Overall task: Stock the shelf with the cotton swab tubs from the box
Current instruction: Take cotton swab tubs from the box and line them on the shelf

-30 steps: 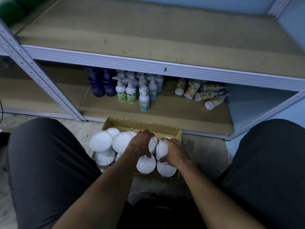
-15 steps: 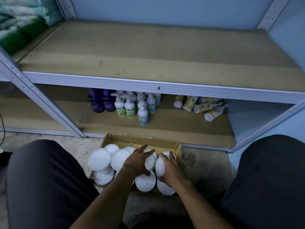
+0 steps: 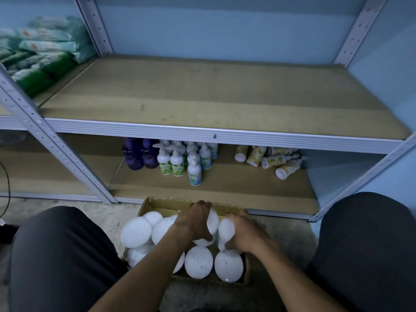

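The left hand [image 3: 193, 221] is curling round a white tub [image 3: 210, 224] and the right hand [image 3: 244, 233] is gripping another [image 3: 225, 230], both just above the box [image 3: 157, 204] at 6 o'clock. The tubs are probably light, rigid and smooth, so taking them round the sides suits. The bare shelf [image 3: 202, 91] is waiting at 12 o'clock.

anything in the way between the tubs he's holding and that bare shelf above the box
Nothing visible. The left hand and right hand each grip a tub over the box; the path up past the shelf's front rail onto its board is open.
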Motion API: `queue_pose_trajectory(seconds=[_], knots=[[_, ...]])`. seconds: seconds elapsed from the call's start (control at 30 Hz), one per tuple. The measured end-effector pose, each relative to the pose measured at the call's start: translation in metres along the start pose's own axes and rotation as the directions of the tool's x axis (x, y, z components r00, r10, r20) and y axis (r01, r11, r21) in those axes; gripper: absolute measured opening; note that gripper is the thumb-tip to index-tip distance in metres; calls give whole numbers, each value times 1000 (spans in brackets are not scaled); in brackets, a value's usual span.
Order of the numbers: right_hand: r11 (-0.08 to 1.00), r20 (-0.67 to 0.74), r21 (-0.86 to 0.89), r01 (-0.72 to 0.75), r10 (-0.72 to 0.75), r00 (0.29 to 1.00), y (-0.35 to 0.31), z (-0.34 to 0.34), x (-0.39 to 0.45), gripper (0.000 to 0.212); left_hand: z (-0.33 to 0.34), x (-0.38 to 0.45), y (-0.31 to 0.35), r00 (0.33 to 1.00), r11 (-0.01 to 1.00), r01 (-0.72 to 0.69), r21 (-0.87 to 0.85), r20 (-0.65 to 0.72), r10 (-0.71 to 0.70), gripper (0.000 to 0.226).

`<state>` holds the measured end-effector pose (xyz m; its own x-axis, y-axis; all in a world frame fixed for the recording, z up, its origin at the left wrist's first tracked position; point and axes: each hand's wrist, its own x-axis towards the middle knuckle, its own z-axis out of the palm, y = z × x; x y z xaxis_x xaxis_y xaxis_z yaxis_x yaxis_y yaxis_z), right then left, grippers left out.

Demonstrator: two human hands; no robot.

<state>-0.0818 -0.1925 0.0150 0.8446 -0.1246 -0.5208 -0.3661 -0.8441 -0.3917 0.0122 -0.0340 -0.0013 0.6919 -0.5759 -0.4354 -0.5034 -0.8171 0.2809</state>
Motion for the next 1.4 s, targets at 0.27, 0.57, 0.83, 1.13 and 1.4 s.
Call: queue_pose_trajectory(seconds=[0.27,0.57,0.83,1.13,1.4], knots=[[993,-54,-23,114,-115,992,-22,-82,-40,90,-82,-35,17,992,997,-58,48,-109,63,82],[980,-220,-108,167,-187,957,-53,-181,-94,93,-179,-80,55,962,987,-130,91,-231,148,82],[970,-378,-194,145,-211,902,-64,-269,-133,89,-269,-94,105,903,966,-161,204,-365,227,80],[962,-472,-272,9,-141,870,-62,-332,-135,87,-324,-55,146,860,951,-176,255,-431,275,75],[983,-485,-175,-61,-32,874,-39,-353,-113,89,-333,-19,171,868,955,-193,226,-415,274,72]])
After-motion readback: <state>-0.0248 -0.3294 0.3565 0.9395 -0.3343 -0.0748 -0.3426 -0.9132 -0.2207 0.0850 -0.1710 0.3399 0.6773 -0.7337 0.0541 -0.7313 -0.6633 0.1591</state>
